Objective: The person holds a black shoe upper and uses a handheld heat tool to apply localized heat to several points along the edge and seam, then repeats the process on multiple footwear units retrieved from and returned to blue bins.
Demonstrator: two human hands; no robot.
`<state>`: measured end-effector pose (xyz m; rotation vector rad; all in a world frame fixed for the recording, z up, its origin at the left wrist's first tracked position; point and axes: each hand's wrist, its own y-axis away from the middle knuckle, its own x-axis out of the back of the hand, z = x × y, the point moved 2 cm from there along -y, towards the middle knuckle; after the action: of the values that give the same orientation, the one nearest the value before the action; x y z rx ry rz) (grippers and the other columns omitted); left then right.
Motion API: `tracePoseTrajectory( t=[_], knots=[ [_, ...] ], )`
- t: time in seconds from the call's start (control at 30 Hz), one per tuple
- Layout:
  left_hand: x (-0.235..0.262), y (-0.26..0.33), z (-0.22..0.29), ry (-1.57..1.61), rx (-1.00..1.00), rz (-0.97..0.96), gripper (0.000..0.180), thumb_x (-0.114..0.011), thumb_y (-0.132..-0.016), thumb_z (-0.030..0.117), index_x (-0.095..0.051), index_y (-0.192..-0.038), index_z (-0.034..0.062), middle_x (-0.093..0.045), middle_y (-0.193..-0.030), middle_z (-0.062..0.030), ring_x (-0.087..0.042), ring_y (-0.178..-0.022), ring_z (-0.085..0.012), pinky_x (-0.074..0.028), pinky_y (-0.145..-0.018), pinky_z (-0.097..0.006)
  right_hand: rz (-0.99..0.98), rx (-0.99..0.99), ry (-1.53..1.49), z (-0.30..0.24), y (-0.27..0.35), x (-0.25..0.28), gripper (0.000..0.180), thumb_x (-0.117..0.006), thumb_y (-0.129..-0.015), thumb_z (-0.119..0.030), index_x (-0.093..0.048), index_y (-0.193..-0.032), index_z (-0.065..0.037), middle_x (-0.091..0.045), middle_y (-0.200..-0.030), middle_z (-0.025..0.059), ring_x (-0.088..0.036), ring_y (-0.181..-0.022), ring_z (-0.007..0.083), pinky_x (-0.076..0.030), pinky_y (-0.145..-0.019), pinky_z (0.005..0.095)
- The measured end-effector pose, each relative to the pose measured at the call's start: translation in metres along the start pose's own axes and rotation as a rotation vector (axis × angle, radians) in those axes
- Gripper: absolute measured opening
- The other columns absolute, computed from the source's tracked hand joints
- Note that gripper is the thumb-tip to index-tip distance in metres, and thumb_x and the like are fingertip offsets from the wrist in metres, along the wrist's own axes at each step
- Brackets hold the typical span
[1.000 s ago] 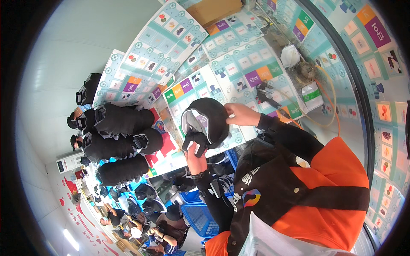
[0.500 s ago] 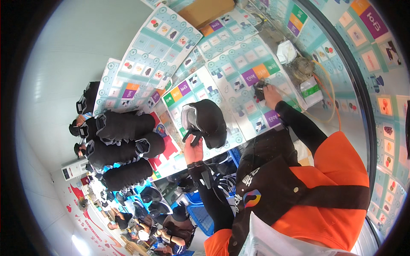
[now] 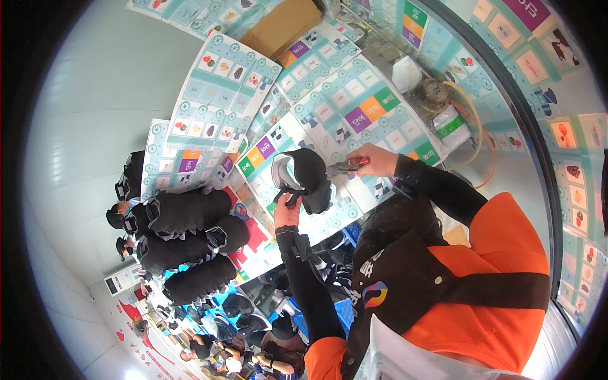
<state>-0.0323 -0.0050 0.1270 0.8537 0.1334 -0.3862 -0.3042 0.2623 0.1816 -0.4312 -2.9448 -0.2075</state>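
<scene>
A black cap (image 3: 311, 166) with a pale grey lining stands on the table in front of me, brim toward me. My left hand (image 3: 287, 211) is closed on the black strap (image 3: 292, 194) at the cap's open back edge. To the right of the cap, my right hand (image 3: 376, 159) grips a small red-handled tool (image 3: 361, 161) that looks like thread snips. Its dark grey front end points left and is close to the cap's side; whether it touches cannot be told.
Stacks of nested black caps (image 3: 187, 212) lie at the left. Printed sheets cover the table (image 3: 373, 104). A cardboard box (image 3: 278, 28) sits at the far side, a white-and-green pack (image 3: 451, 126) at the right edge. Blue crates (image 3: 345, 311) stand below; several people work at the lower left.
My right hand has come left and nearer, from a dark clump on the sheet to beside the cap, with the red-handled tool now visible. My left hand still holds the strap.
</scene>
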Motion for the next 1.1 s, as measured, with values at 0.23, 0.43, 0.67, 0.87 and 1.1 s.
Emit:
tracePoseTrajectory(
  t=[0.23, 0.43, 0.67, 0.87, 1.1],
  knots=[
    [-0.011, -0.002, -0.002, -0.055, 0.036, -0.014, 0.019, -0.064, -0.093, 0.008, -0.058, -0.108, -0.0028, -0.067, -0.098, -0.0136, -0.067, -0.089, -0.0260, -0.062, -0.077, -0.036, -0.042, 0.053, 0.013, -0.006, 0.006, 0.011, 0.023, -0.068, -0.075, -0.013, -0.065, -0.096, -0.003, -0.064, -0.076, 0.0156, -0.062, -0.073, 0.0319, -0.045, -0.069, 0.0348],
    [0.001, -0.002, -0.004, -0.058, 0.024, -0.025, 0.020, -0.064, -0.093, 0.009, -0.058, -0.109, -0.0031, -0.068, -0.101, -0.0140, -0.068, -0.091, -0.0272, -0.061, -0.078, -0.036, 0.199, 0.063, 0.044, 0.002, 0.003, 0.014, 0.018, -0.069, -0.078, -0.013, -0.064, -0.091, -0.002, -0.060, -0.071, 0.0116, -0.059, -0.066, 0.0247, -0.044, -0.065, 0.0353],
    [0.006, 0.003, 0.001, 0.001, 0.023, -0.033, 0.021, -0.062, -0.095, 0.007, -0.057, -0.111, -0.0046, -0.068, -0.102, -0.0155, -0.069, -0.091, -0.0280, -0.062, -0.078, -0.036, 0.046, 0.026, 0.141, 0.005, 0.001, 0.023, 0.017, -0.067, -0.076, -0.011, -0.065, -0.090, -0.002, -0.059, -0.069, 0.0148, -0.057, -0.060, 0.0254, -0.043, -0.061, 0.0362],
    [0.006, 0.010, 0.009, -0.083, 0.042, -0.125, 0.021, -0.063, -0.095, 0.009, -0.060, -0.114, 0.0014, -0.070, -0.108, -0.0106, -0.069, -0.101, -0.0261, -0.061, -0.083, -0.037, -0.035, 0.026, 0.158, 0.011, 0.001, 0.038, 0.022, -0.069, -0.074, -0.012, -0.065, -0.094, -0.003, -0.063, -0.074, 0.0139, -0.060, -0.067, 0.0289, -0.045, -0.065, 0.0366],
    [0.006, 0.013, 0.033, -0.233, 0.041, -0.214, 0.029, -0.061, -0.096, 0.008, -0.058, -0.125, 0.0035, -0.068, -0.115, -0.0093, -0.068, -0.103, -0.0252, -0.059, -0.085, -0.037, -0.087, -0.007, 0.159, 0.006, 0.003, 0.052, 0.020, -0.065, -0.076, -0.010, -0.066, -0.095, -0.004, -0.063, -0.072, 0.0125, -0.060, -0.064, 0.0247, -0.044, -0.063, 0.0354]
  ],
)
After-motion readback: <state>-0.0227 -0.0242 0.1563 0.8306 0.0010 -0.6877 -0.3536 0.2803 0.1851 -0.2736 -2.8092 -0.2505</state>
